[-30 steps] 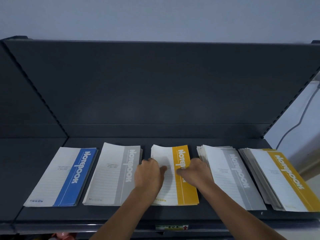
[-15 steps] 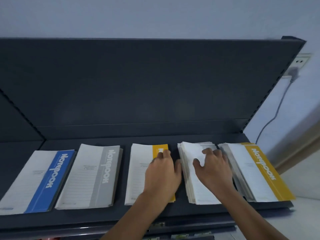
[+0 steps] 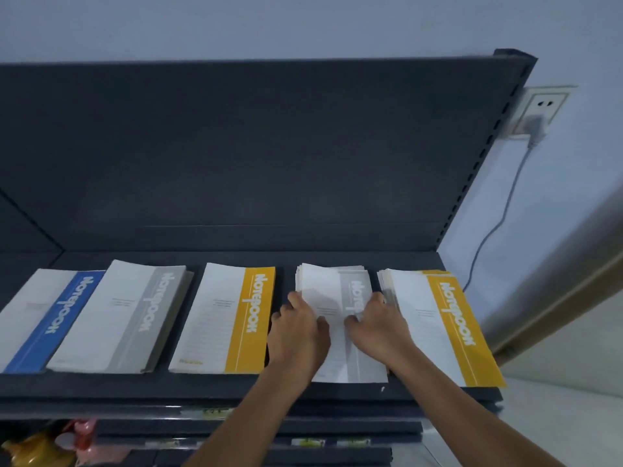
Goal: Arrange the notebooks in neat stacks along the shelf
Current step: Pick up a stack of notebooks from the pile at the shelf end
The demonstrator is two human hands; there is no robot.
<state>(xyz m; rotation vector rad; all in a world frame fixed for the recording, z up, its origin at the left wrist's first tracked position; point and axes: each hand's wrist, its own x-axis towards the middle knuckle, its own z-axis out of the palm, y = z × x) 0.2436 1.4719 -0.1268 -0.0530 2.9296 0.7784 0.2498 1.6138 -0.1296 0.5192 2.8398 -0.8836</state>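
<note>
Lying fourth from the left on the shelf (image 3: 236, 389), the ragged stack (image 3: 337, 284) holds white notebooks with a grey "Notebook" band, their far edges fanned unevenly. The left hand (image 3: 298, 335) grips its left side and the right hand (image 3: 382, 328) its right, fingers curled over the edges, thumbs on the top cover. Five stacks in a row: blue stack (image 3: 50, 318), grey stack (image 3: 128, 315), yellow stack (image 3: 229, 315), this one, end stack (image 3: 438, 325), also yellow.
</note>
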